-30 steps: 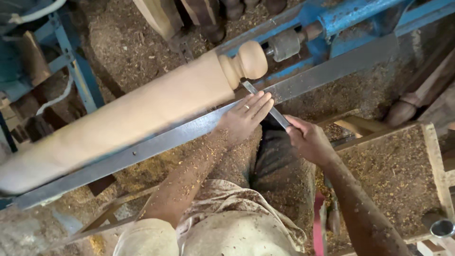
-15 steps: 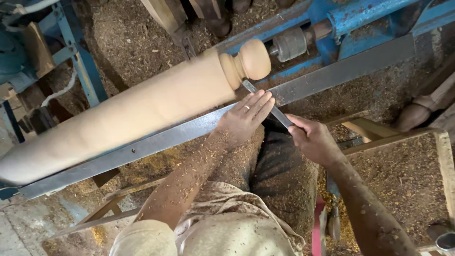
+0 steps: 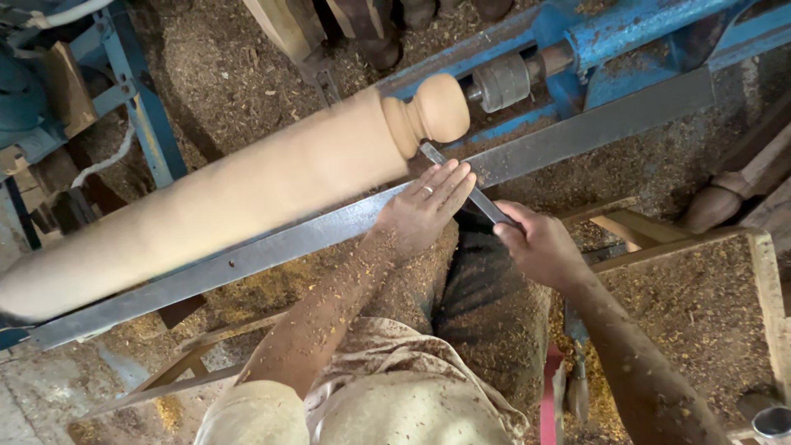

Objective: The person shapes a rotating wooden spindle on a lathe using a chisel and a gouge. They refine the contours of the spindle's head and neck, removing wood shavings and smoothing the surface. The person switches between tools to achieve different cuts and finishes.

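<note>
While the pale wooden spindle (image 3: 247, 189) sits mounted in the blue lathe (image 3: 626, 33), a flat chisel (image 3: 461, 185) crosses the grey steel tool rest (image 3: 593, 128) to the groove beside its rounded knob. The left hand (image 3: 424, 210) lies open, fingers flat on the blade at the rest's edge; the right hand (image 3: 540, 247) grips the handle just behind. Sawdust (image 3: 659, 321) crowds the wooden frame near both forearms.

Sawdust and shavings (image 3: 231, 74) cover the floor around a blue metal frame (image 3: 136, 107); a wooden frame (image 3: 725, 247) stands at right, dimly lit.
</note>
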